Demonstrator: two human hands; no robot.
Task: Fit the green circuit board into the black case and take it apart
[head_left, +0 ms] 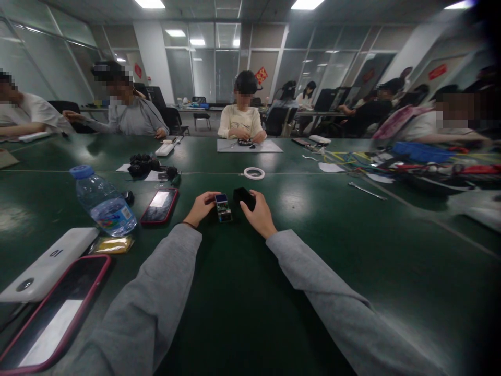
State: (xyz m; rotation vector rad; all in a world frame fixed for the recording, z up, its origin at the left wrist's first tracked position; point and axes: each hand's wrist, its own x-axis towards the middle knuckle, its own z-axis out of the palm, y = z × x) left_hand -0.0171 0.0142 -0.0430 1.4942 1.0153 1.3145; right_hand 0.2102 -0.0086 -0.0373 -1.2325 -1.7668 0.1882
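My left hand (202, 208) pinches the upper left edge of a small circuit board (224, 209) with a little screen at its top end. In my right hand (259, 211) is a small black box (243, 198), its thumb lying across the near side and the fingers behind it. The board and the box are apart, side by side over the green table (242, 292). Whether either one rests on the tabletop I cannot tell.
Left of my hands are a phone (159, 206), a water bottle (105, 203), a white power bank (50, 263) and another phone (58, 313). A white tape roll (254, 173) lies ahead, a wrench (367, 191) to the right. Across the table sits a person (242, 117).
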